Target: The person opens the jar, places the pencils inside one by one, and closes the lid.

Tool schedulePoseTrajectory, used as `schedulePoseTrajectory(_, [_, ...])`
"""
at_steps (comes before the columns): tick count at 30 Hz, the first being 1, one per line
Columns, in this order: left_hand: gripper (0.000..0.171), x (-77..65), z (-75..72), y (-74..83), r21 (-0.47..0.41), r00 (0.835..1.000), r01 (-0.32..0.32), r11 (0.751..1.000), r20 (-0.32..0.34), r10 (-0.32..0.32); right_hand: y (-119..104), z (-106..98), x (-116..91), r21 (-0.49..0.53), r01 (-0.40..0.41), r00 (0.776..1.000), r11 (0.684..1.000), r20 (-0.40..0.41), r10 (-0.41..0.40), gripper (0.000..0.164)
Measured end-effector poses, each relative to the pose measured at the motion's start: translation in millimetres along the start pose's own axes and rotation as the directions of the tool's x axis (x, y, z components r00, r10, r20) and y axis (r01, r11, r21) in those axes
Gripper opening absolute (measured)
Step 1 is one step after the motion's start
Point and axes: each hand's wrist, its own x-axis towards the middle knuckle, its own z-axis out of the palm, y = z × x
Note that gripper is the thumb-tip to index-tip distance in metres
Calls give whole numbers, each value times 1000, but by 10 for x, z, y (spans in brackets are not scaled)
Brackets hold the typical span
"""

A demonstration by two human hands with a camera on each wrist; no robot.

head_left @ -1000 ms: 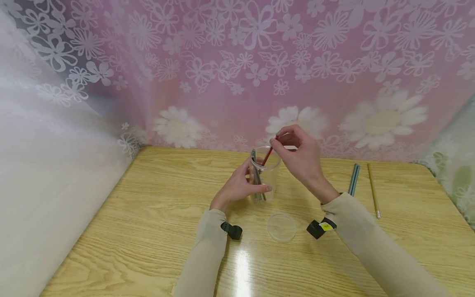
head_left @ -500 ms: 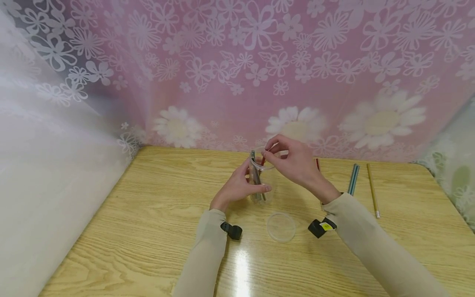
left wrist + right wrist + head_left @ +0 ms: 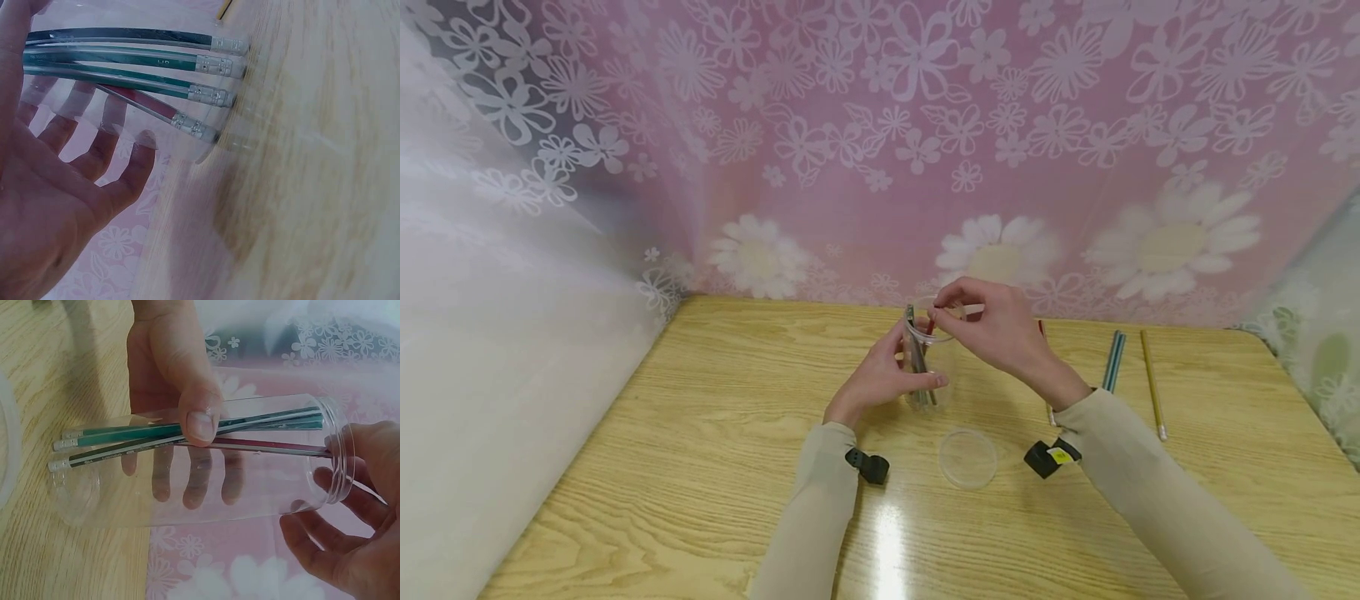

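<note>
Fingers pinch a red pencil at the jar mouth

Right hand pinches the top of the red pencil inside the clear jar, which the left hand grips round its wall. Three green pencils are already inside. Out on the surface lie two teal pencils, a yellow pencil and another red one, mostly hidden behind the right wrist. The lid is off, near the jar. Print on the green pencils and the yellow wrist tag is illegible.

Jar smooth, probably plastic; tabletop glossy wood-grain.
</note>
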Motion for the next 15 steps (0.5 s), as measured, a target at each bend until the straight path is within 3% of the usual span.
schedulePoseTrajectory(9, [84,7,2,-15,8,1000,-18,1000,-3,18,34,0,-31,52,81,995,995,-61,-78,14])
schedulePoseTrajectory(15, [81,6,4,-3,36,1000,-1,999,-17,2,99,-18,-47,89,58,993,994,-107,-48,22])
